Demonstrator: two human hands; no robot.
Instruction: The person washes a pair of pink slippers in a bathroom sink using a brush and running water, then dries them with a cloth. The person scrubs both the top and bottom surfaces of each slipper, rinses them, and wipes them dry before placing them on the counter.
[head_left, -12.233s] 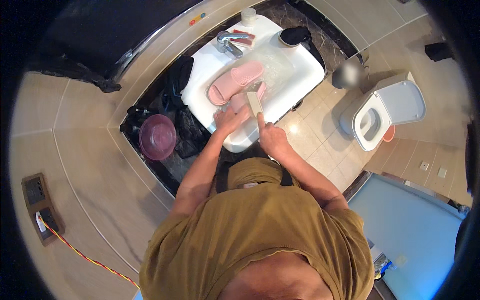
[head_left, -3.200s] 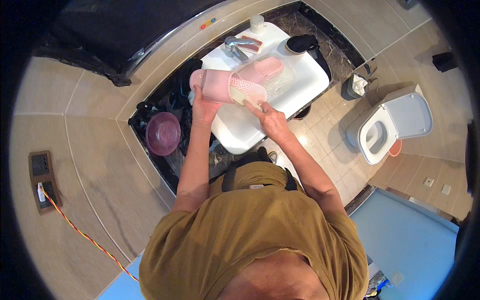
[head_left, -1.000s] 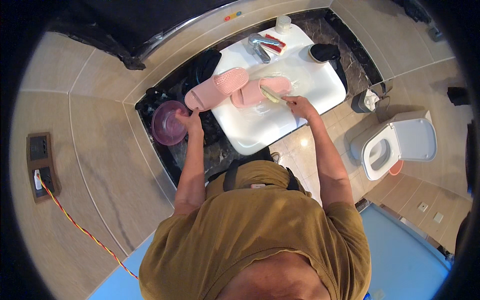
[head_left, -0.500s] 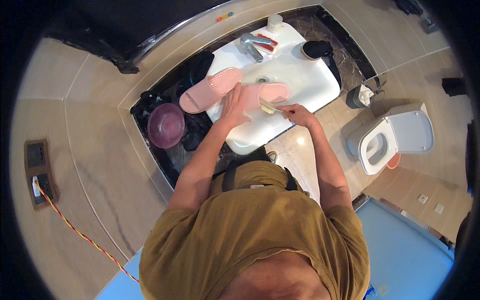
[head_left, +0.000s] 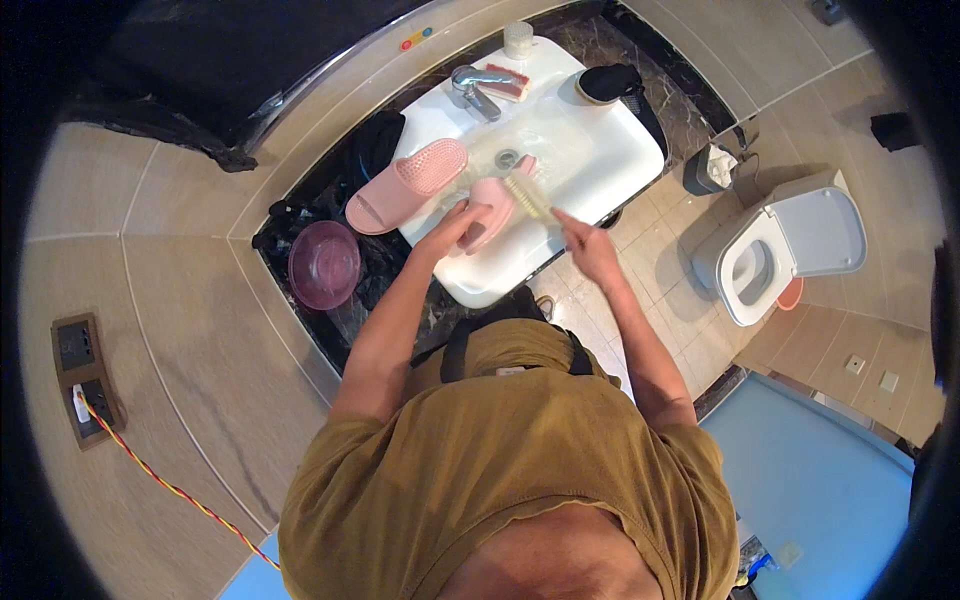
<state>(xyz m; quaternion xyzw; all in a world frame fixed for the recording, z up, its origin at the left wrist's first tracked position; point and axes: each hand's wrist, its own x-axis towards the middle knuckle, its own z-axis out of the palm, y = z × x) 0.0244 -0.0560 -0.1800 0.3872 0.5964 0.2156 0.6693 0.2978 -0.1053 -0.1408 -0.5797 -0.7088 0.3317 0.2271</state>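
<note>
My left hand (head_left: pixel 452 230) grips a pink slipper (head_left: pixel 486 222) by one end, tilted on its side over the white sink (head_left: pixel 610 150). In my right hand (head_left: pixel 592 252) is the handle of a pale scrub brush (head_left: pixel 526 194), slightly blurred. The bristles sit against or very near the slipper's right side; contact is hard to tell. Left of it, a second pink slipper (head_left: pixel 385 203) lies across the sink's left edge, its bumpy insole facing up. Shallow cloudy water lies around the drain (head_left: pixel 507 159).
A chrome faucet (head_left: pixel 474 88), a red-and-white sponge-like block (head_left: pixel 506 83) and a clear-white jar (head_left: pixel 518 40) stand along the sink's back. A black-topped brush or pad (head_left: pixel 606 84) rests on its right corner. A purple basin (head_left: pixel 324 265) occupies the dark counter at left.
The held slipper has gone from lying flat to tilted on its side, with my left hand now gripping its end. My right hand and brush have shifted lower. The whole view has shifted slightly.
</note>
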